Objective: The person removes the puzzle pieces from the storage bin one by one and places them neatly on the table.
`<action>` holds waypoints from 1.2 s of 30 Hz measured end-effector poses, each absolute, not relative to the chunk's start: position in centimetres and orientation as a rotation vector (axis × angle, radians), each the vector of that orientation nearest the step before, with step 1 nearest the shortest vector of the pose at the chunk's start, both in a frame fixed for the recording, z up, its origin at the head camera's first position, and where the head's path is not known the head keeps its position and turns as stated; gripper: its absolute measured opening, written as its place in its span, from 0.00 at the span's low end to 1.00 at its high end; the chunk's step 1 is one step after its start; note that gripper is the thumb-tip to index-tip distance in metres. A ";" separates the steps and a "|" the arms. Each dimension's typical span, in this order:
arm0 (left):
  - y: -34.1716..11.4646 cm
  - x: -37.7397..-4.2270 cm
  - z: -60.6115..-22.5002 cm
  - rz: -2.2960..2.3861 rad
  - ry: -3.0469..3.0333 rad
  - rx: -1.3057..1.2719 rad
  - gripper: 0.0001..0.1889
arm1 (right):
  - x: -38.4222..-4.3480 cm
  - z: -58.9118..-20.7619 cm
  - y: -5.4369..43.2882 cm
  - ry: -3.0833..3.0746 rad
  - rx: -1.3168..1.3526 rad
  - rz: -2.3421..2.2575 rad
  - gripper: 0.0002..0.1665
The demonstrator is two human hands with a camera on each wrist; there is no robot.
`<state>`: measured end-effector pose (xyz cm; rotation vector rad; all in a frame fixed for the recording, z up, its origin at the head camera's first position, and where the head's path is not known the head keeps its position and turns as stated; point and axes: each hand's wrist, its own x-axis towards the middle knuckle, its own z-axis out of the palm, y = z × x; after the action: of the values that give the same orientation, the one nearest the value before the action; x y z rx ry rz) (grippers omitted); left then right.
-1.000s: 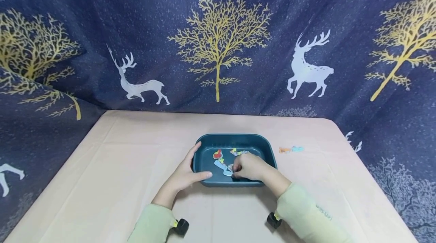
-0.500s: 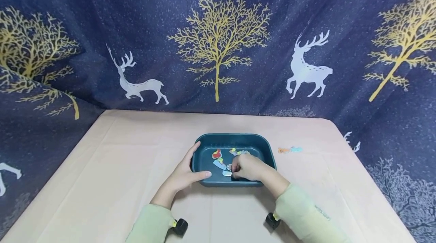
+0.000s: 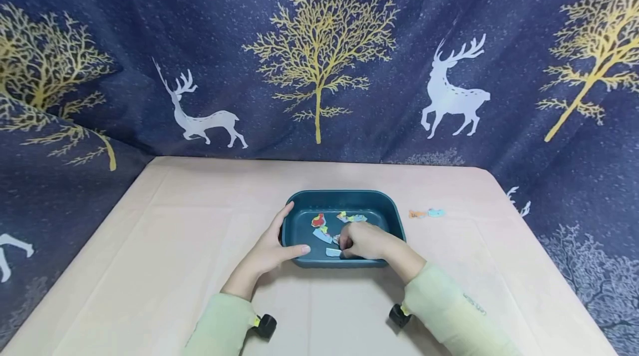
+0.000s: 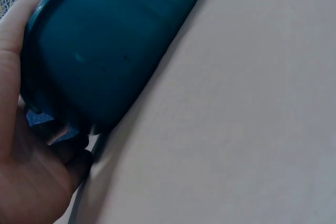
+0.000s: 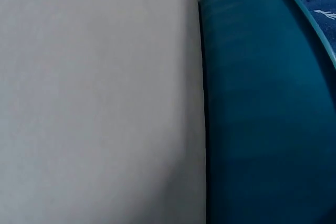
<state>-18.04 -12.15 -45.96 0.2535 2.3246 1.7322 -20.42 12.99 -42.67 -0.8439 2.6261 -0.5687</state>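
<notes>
My left hand [image 3: 269, 249] holds the left end of a dark teal plastic bin [image 3: 344, 263], thumb over the near rim and fingers along the outer side. Inside the bin, my right hand [image 3: 368, 242] pinches the right end of a light blue puzzle piece [image 3: 333, 252], close to the near wall. Just behind it lies a blue and yellow piece [image 3: 322, 234], with a red piece [image 3: 318, 220] farther back. Another multicoloured strip of pieces [image 3: 351, 217] lies behind the right hand. The right fingertips are partly hidden. In the left wrist view, fingers curl against the bin's side.
On the pink-beige tablecloth [image 3: 189, 256], right of the bin, lie an orange piece [image 3: 417, 214] and a light blue piece [image 3: 436, 212], close together. A dark blue curtain [image 3: 279, 123] with printed deer and trees hangs behind the table.
The light blue piece at my right fingertips has turned slightly and now looks flatter and more level. Both hands keep their places at the bin. The head view has tilted down slightly.
</notes>
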 end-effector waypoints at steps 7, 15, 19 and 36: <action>-12.1 -18.0 -45.9 1.727 2.319 0.261 0.51 | -20.3 -42.5 13.0 2.611 -0.847 -0.615 0.04; -12.1 -18.0 -46.2 1.726 2.325 0.254 0.52 | -20.3 -42.6 13.2 2.597 -0.847 -0.704 0.04; -12.0 -18.0 -46.3 1.735 2.325 0.250 0.52 | -20.4 -42.7 13.6 2.588 -0.872 -0.783 0.02; -12.3 -17.8 -46.0 1.774 2.300 0.289 0.51 | -20.4 -41.0 15.3 2.590 -0.717 -1.309 0.25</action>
<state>-17.78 -12.30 -46.00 0.2890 2.3003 1.7743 -20.37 15.34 -40.97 -0.7169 2.5895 -1.3091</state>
